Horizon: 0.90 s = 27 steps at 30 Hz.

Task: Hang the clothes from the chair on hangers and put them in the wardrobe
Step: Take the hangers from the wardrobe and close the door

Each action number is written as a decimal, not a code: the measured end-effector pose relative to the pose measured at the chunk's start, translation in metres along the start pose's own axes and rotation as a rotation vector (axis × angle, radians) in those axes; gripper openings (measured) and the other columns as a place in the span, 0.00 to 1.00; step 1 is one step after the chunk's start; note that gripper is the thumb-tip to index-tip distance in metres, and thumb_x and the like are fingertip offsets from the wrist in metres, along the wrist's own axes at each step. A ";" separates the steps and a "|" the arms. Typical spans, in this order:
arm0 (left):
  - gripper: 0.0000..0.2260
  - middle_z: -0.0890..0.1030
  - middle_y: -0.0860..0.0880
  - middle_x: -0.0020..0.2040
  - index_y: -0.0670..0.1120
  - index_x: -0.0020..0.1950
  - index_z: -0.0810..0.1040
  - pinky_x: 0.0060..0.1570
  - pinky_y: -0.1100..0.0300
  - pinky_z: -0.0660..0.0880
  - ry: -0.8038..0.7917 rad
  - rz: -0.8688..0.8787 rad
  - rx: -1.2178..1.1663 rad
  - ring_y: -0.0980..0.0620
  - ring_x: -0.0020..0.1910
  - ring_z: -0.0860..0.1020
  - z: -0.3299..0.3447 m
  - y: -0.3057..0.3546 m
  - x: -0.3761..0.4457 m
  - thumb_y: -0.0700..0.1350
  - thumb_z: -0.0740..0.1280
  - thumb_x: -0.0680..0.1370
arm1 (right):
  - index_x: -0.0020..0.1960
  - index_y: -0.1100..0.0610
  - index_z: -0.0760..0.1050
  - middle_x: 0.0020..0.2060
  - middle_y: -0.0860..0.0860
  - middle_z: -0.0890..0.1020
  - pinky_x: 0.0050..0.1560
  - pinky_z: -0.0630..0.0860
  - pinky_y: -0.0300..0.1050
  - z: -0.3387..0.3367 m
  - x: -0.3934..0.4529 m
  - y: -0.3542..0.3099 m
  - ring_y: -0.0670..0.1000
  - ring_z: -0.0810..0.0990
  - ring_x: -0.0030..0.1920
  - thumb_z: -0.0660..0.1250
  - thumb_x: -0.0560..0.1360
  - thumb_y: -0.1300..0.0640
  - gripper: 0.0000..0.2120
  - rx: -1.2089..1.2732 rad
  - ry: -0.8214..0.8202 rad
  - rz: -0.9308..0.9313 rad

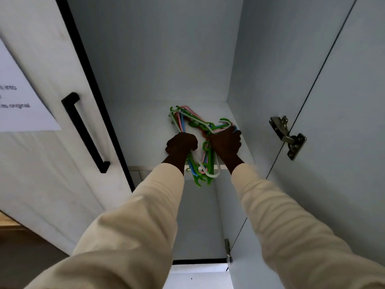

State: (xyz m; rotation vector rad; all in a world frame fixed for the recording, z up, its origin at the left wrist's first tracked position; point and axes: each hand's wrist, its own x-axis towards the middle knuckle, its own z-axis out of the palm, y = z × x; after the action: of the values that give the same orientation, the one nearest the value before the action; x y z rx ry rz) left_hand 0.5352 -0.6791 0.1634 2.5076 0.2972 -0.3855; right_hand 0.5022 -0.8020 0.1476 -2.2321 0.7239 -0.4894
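We start with the hangers, a tangled bundle of green, pink, blue, white and orange plastic lying on a shelf inside the wardrobe. The bundle's long axis runs from the back of the shelf toward us, and its near end pokes out over the shelf's front edge, where green and white hooks hang down. Our left hand has its fingers curled into a fist on the left side of the bundle, gripping strands near the front; our right hand is curled over the right side, fingers wrapped round several hangers a little farther back. So each grip is closed on the hangers, one on either flank, with the mass of the bundle lying between them and beyond the knuckles. We judge the step in hand to be lifting the whole bunch out, and since both hands are about equally near, the pull would come straight toward us along that long axis; the interlocked hooks could snag on the shelf lip. No clothes or chair are in view. Farther out, the open door with its metal hinge stands to the right, and a closed door with a black handle and a printed sheet to the left.
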 end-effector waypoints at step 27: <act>0.13 0.63 0.52 0.17 0.46 0.34 0.68 0.22 0.69 0.58 -0.098 -0.133 -1.168 0.55 0.14 0.59 0.050 -0.250 -0.291 0.40 0.67 0.78 | 0.40 0.59 0.72 0.29 0.58 0.72 0.34 0.77 0.48 -0.070 -0.388 0.095 0.55 0.73 0.27 0.71 0.74 0.62 0.09 0.780 -0.476 0.264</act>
State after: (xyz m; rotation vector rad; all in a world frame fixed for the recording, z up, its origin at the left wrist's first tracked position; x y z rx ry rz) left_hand 0.1803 -0.5428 0.0932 1.3268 0.4746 -0.2627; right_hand 0.1333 -0.6506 0.0759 -1.4105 0.4511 -0.0654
